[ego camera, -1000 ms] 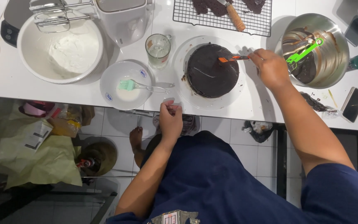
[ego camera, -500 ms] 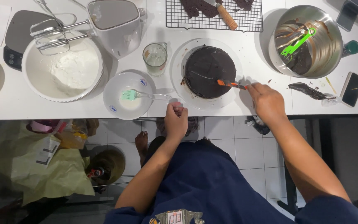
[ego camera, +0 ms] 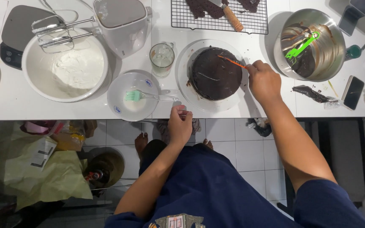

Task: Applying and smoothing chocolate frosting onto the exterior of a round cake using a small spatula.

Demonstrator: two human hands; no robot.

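A: Right hand [ego camera: 263, 81]?
B: Fingers closed on an orange spatula [ego camera: 232, 61], tip on the cake [ego camera: 214, 73], 3 o'clock of it.
A: Left hand [ego camera: 180, 124]?
B: Fingers curled at the worktop [ego camera: 5, 101] edge, 6 o'clock of the cake; can't tell any grip. Cake sits on a white plate [ego camera: 184, 63].

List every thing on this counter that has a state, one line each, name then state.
Chocolate cake: on its white plate, top coated dark.
Orange spatula: held in right hand, blade on the cake.
Left hand: resting at the counter edge.
Steel bowl: smeared with chocolate, green spatula inside.
White bowl: holds white cream.
Glass: upright, nearly empty.
Green brush: lying in small bowl.
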